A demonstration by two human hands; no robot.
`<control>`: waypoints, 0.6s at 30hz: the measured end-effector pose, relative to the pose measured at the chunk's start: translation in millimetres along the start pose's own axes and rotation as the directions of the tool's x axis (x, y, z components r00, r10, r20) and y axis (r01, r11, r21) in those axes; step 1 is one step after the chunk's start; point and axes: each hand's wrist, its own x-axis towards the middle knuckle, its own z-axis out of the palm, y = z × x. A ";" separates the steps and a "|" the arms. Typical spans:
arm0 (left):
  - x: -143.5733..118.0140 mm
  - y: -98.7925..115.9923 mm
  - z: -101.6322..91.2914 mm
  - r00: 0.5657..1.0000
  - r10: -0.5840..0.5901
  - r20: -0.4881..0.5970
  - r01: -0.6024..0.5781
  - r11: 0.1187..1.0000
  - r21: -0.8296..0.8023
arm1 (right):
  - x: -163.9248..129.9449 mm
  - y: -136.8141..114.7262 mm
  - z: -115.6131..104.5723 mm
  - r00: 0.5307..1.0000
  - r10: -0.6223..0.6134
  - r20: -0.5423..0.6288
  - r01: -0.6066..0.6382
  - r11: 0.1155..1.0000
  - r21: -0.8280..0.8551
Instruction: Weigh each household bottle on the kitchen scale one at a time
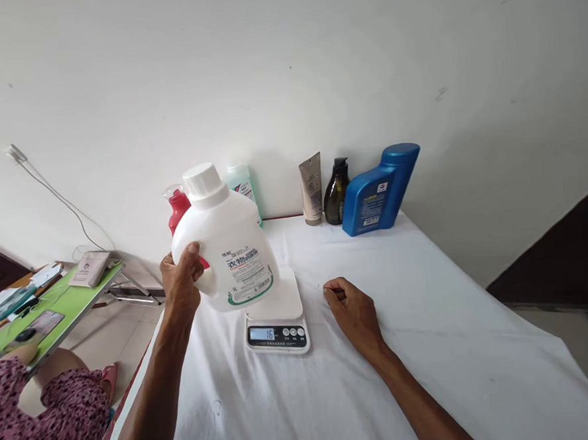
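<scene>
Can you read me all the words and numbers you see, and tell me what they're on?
"16": on the display of the scale.
"衣物": large on the label of the white jug; the characters after it are blurred.
"CLOTHIN...": small red letters below that; the end is unclear.
Too small or blurred to read: the scale's button words, and the writing on the blue bottle, the tube and the green bottle.

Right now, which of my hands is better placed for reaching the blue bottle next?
Probably your right hand: it is nearer the blue bottle and seems to hold nothing, while your left hand is farther off, its grip on the white jug.
</scene>
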 end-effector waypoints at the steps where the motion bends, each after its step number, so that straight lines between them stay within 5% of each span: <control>1: -2.9 -2.4 4.1 1.000 -0.009 0.013 0.009 1.000 0.001 | 0.1 -0.2 -0.1 1.000 -0.004 -0.003 0.004 1.000 0.002; 18: -14.4 -31.1 22.2 0.987 -0.076 0.141 0.081 0.996 -0.034 | -0.8 -1.0 0.8 1.000 -0.003 -0.007 0.003 1.000 0.007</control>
